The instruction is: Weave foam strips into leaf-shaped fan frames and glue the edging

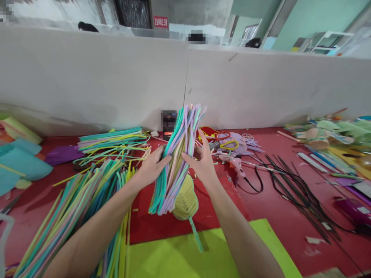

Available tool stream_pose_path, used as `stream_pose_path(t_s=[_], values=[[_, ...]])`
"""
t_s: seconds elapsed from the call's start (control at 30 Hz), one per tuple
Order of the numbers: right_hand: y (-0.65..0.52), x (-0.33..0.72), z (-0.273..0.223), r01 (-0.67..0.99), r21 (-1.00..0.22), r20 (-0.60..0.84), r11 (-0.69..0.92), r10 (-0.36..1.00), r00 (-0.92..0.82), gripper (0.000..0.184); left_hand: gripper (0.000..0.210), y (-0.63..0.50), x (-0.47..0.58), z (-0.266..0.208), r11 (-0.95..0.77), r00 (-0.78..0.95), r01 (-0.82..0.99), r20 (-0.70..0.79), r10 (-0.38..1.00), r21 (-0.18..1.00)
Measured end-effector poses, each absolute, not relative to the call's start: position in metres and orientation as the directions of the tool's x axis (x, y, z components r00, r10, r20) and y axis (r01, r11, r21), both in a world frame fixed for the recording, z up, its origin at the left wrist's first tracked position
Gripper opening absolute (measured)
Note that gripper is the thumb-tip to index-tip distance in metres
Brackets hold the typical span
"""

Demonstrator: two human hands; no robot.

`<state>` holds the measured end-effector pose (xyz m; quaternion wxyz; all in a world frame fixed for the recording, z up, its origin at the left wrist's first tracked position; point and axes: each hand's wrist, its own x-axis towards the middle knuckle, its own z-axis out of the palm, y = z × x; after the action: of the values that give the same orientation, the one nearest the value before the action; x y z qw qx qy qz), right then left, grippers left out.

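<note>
A thick bundle of pipe cleaners in teal, lilac and pale pink is held up, tilted, above the middle of the table. My left hand grips its left side with the thumb across the front. On the right side, my right hand has its thumb and fingers around the bundle's edge. Partly hidden behind the bundle's lower end lies a yellow leaf-shaped piece made of pipe cleaners, with a pale green stem.
More pipe cleaners lie in a large pile at left. A pink glue gun with a black cord lies right, near dark thin sticks. A yellow-green sheet covers the front. A white partition stands behind the red table.
</note>
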<state>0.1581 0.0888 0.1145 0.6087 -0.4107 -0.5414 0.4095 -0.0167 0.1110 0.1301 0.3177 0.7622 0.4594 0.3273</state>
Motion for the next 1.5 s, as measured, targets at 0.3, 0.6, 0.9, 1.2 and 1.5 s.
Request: stream_pose_path(t_s=[0.3,0.6,0.9,1.2,1.5], values=[[0.080,0.153,0.124,0.035,-0.945,0.328,0.326,0.939,0.107,0.067,0.056,0.108,-0.012,0.132,-0.236,0.338,0.350,0.113,0.934,0.906],[0.096,0.192,0.107,0.544,-0.830,0.153,0.121,0.988,0.014,0.026,0.050,0.117,-0.018,0.131,0.055,0.142,0.059,-0.063,0.988,0.997],[0.100,0.166,0.067,0.939,-0.322,-0.267,-0.125,0.963,0.037,0.029,0.044,0.122,-0.023,0.135,-0.017,-0.122,-0.153,-0.002,0.993,0.988],[0.114,0.182,0.048,0.480,-0.876,-0.143,-0.037,0.972,-0.186,0.032,0.043,0.122,-0.026,0.135,-0.049,-0.134,-0.159,0.027,0.991,0.986],[0.117,0.222,0.074,-0.057,-0.992,-0.115,-0.114,0.993,0.015,0.027,0.031,0.126,-0.031,0.136,-0.085,-0.289,-0.272,0.003,0.957,0.959]])
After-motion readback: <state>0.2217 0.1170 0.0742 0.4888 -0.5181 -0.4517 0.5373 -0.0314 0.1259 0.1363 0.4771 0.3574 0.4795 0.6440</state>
